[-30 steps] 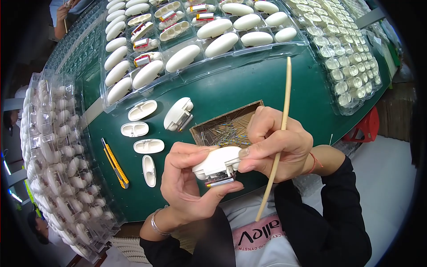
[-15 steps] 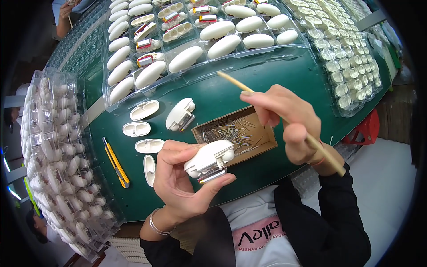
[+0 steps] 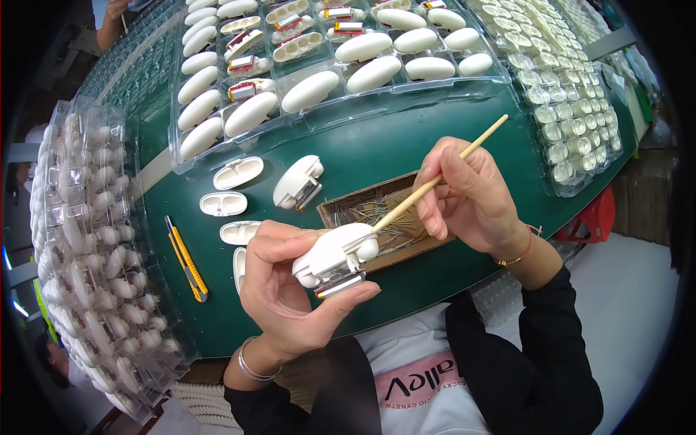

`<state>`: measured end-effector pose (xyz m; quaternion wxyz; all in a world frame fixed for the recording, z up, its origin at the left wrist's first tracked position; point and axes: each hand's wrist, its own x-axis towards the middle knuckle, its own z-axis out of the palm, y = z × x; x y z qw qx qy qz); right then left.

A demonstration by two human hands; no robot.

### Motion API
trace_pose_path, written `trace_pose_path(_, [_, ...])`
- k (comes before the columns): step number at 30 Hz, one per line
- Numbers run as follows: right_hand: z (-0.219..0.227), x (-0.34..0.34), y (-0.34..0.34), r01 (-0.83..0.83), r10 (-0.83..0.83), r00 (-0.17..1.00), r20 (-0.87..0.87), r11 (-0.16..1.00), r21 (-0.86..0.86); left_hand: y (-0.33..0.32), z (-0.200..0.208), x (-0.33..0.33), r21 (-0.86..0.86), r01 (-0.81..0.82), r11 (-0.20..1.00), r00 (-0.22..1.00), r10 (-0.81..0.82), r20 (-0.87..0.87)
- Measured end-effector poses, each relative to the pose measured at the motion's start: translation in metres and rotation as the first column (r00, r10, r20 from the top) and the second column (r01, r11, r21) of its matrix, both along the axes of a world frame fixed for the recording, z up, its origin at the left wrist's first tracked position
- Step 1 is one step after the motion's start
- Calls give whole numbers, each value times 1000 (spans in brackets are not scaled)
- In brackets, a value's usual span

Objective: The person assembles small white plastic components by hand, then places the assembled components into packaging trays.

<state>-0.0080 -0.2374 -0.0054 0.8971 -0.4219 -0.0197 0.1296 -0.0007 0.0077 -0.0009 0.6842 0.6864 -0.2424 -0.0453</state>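
Between thumb and fingers, my left hand (image 3: 290, 290) grips a white oval plastic assembly (image 3: 335, 250) with rounded knobs and a flat silvery part along its lower side. My right hand (image 3: 471, 185) is closed around a thin wooden stick (image 3: 444, 172). The stick slants down to the left, its lower tip at the upper right edge of the assembly; whether it presses in there I cannot tell. Beyond my left hand a similar white assembly (image 3: 297, 180) lies on the green table. Several open white shells (image 3: 238, 173) lie left of it, one partly hidden by my left hand.
A cardboard box (image 3: 380, 270) of thin metal pins sits behind my hands. A yellow utility knife (image 3: 187, 262) lies at left. Clear trays (image 3: 312, 129) of white shells stand at the far side, stacked trays (image 3: 109, 268) at left, more trays (image 3: 565, 138) at right. Another person's hand (image 3: 116, 9) shows far left.
My right hand has turned the stick around, and its end has come down to the white assembly. My left hand has shifted slightly left with the assembly.
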Motion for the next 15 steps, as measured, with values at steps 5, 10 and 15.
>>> trace_pose_path(5, [-2, 1, 0, -20, 20, 1000, 1, 999, 48, 3, 0, 2, -4, 1, 1000, 1000, -1, 11])
trace_pose_path(10, [-5, 2, 2, -40, 39, 999, 28, 998, 43, 4, 0, 4, -3, 30, 1000, 999, -30, 23])
trace_pose_path(15, [-5, 2, 3, -39, 38, 999, 24, 998, 54, 4, 0, 3, -12, 23, 1000, 1000, -23, 9])
